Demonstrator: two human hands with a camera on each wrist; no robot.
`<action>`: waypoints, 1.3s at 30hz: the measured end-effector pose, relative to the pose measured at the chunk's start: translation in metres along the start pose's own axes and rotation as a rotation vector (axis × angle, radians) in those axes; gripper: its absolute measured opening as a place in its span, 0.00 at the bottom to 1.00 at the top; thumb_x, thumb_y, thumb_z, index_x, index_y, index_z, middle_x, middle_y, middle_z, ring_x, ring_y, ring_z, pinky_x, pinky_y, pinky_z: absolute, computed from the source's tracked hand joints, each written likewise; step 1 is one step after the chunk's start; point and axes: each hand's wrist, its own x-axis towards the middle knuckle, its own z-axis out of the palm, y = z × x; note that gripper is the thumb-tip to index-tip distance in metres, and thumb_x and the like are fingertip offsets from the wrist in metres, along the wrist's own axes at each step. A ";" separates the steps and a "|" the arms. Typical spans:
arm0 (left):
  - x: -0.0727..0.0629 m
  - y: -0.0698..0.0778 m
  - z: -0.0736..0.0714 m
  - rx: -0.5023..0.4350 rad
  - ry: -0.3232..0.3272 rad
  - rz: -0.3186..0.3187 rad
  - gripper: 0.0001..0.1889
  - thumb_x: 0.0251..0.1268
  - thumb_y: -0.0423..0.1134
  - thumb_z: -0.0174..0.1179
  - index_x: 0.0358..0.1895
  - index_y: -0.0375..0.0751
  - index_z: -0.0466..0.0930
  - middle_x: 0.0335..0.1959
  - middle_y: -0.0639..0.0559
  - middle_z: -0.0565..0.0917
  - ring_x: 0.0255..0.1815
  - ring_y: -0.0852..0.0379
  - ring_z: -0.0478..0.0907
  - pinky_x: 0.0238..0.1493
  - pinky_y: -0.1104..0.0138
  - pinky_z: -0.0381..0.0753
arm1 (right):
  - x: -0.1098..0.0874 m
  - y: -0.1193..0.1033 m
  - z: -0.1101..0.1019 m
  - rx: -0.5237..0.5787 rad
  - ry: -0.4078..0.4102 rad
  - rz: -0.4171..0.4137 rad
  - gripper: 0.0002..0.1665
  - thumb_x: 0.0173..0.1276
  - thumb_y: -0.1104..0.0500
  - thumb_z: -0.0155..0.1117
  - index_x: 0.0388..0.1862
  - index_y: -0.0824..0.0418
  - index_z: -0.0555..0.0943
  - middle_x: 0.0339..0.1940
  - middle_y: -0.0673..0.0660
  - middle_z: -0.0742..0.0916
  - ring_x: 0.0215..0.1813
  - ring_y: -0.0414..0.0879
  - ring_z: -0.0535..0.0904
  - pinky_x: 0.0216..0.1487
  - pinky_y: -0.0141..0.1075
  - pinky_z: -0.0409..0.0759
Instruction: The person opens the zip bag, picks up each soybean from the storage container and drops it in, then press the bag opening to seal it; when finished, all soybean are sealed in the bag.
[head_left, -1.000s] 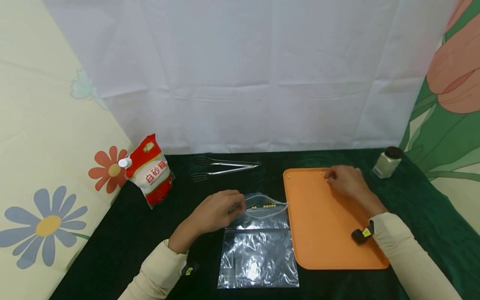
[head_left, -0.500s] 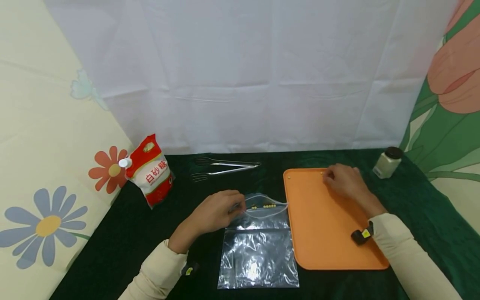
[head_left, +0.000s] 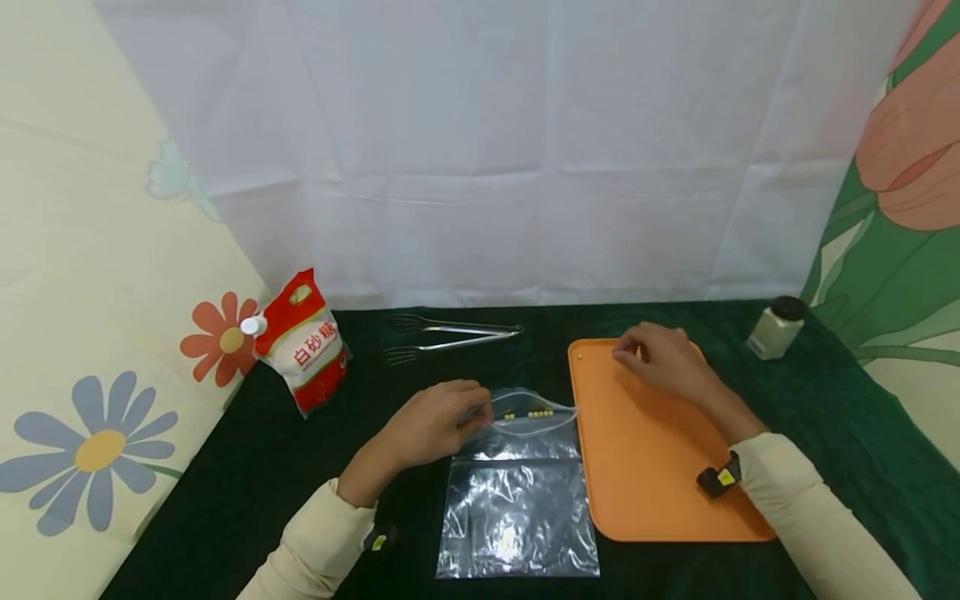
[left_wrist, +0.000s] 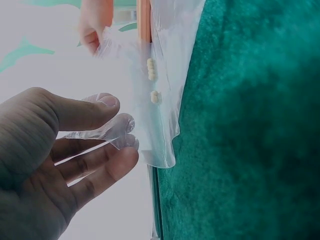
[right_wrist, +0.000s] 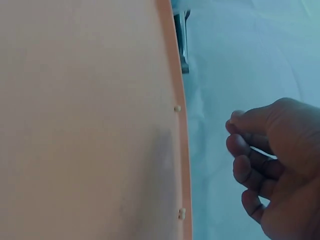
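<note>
A clear plastic zip bag [head_left: 517,500] lies flat, its mouth parted, with several small round yellow pieces [head_left: 540,413] inside near the top. My left hand [head_left: 431,423] pinches the bag's upper left edge; in the left wrist view the film shows between thumb and fingers. Above the far part of an orange tray [head_left: 637,467] is my right hand [head_left: 667,362], fingers curled and thumb touching the index finger. Whether anything sits between those fingertips is not visible. One small round piece [right_wrist: 177,108] lies along the tray's rim, with a pair [right_wrist: 182,214] farther along it.
Metal tongs [head_left: 453,335] lie behind the bag. A red and white sugar pouch [head_left: 303,346] with a white cap stands at the left. At the back right is a dark-lidded jar [head_left: 777,327]. Dark green cloth [head_left: 405,525] covers the table before a white backdrop.
My right hand has moved left along the tray's far edge, away from the small pieces near its middle. The left hand and the bag have stayed in place.
</note>
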 end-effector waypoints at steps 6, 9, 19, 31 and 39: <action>0.000 0.000 -0.001 -0.006 0.000 -0.010 0.10 0.62 0.34 0.69 0.41 0.54 0.82 0.42 0.65 0.80 0.37 0.68 0.76 0.36 0.72 0.78 | 0.000 -0.021 0.001 0.107 0.015 -0.132 0.07 0.73 0.52 0.64 0.43 0.52 0.85 0.35 0.45 0.82 0.32 0.41 0.73 0.39 0.42 0.68; 0.000 0.000 -0.001 -0.015 0.000 -0.008 0.10 0.62 0.34 0.69 0.41 0.54 0.82 0.42 0.65 0.80 0.38 0.68 0.76 0.36 0.71 0.79 | 0.000 -0.029 0.003 0.128 0.006 -0.170 0.07 0.73 0.50 0.64 0.43 0.49 0.84 0.34 0.43 0.81 0.32 0.39 0.73 0.38 0.41 0.70; -0.001 0.000 -0.001 -0.016 0.001 0.003 0.10 0.62 0.33 0.68 0.42 0.53 0.82 0.43 0.65 0.80 0.37 0.68 0.75 0.35 0.71 0.78 | -0.003 -0.055 0.009 0.256 -0.061 -0.297 0.04 0.74 0.51 0.63 0.44 0.47 0.83 0.34 0.40 0.80 0.32 0.37 0.73 0.32 0.35 0.74; -0.001 0.001 -0.001 -0.016 0.003 0.001 0.10 0.63 0.34 0.68 0.42 0.53 0.82 0.43 0.65 0.80 0.36 0.68 0.75 0.34 0.72 0.78 | -0.005 -0.070 0.016 0.292 -0.120 -0.364 0.06 0.73 0.50 0.65 0.45 0.47 0.83 0.34 0.39 0.79 0.32 0.37 0.73 0.32 0.36 0.74; 0.000 0.001 -0.001 -0.012 0.002 -0.009 0.09 0.63 0.34 0.69 0.41 0.54 0.82 0.42 0.65 0.80 0.36 0.68 0.75 0.34 0.71 0.78 | -0.007 -0.075 0.018 0.287 -0.160 -0.371 0.07 0.73 0.49 0.64 0.46 0.47 0.84 0.36 0.38 0.79 0.32 0.38 0.71 0.33 0.35 0.72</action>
